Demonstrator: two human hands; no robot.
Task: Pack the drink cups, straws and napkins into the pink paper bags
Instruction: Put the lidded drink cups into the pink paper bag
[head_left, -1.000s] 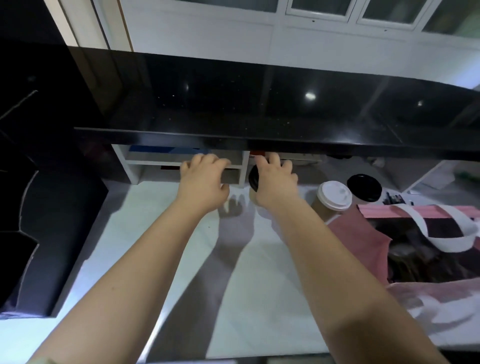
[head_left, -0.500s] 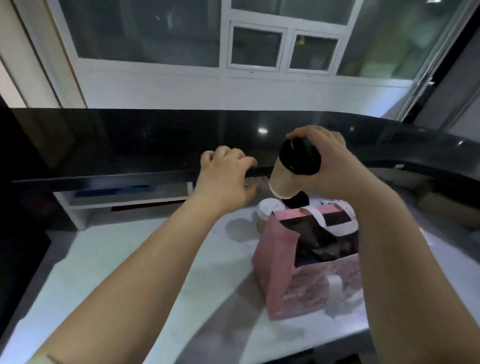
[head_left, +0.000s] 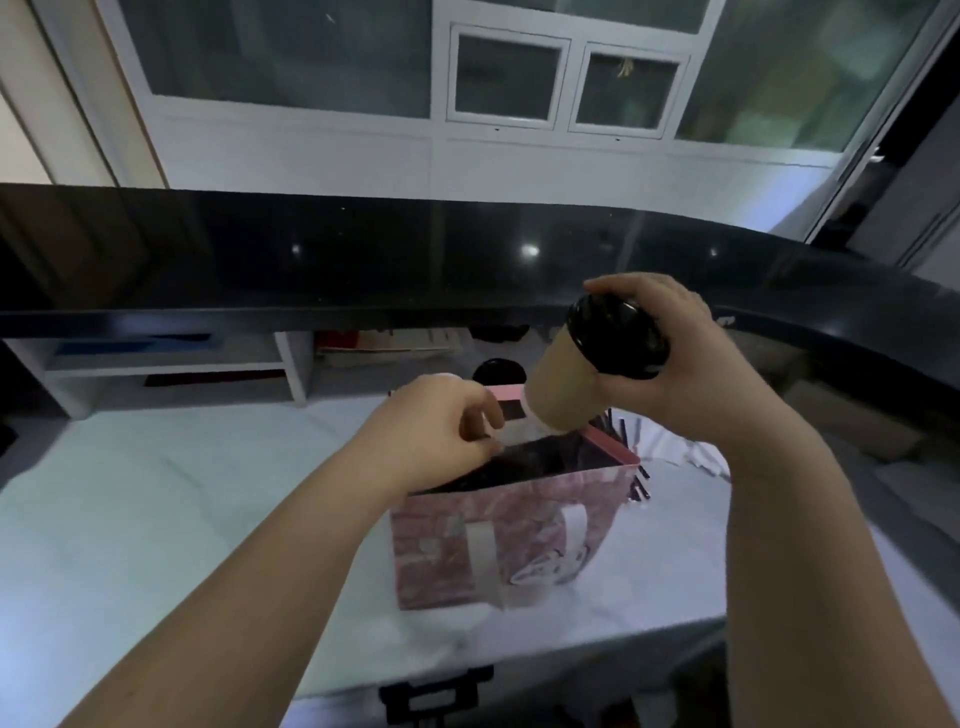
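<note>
My right hand (head_left: 691, 364) grips a brown paper cup (head_left: 563, 387) by its black lid (head_left: 618, 335). The cup hangs tilted just above the open mouth of a pink paper bag (head_left: 452, 551), which stands on the white counter. My left hand (head_left: 431, 441) pinches the bag's left rim by the white handle and holds it open. The bag's inside is dark and its contents are hard to make out. Behind my left hand another black lid (head_left: 498, 370) shows. Dark straws (head_left: 636, 441) lie right of the bag.
The white counter (head_left: 156, 519) stretches to the left of the bag. A black raised ledge (head_left: 363, 270) overhangs the back, with a white shelf unit (head_left: 171, 364) under it. White crumpled paper (head_left: 696, 452) lies at the right behind my right arm.
My right hand lifted the black-lidded cup from the back of the counter and brought it over the bag. My left hand dropped from the ledge onto the bag's rim.
</note>
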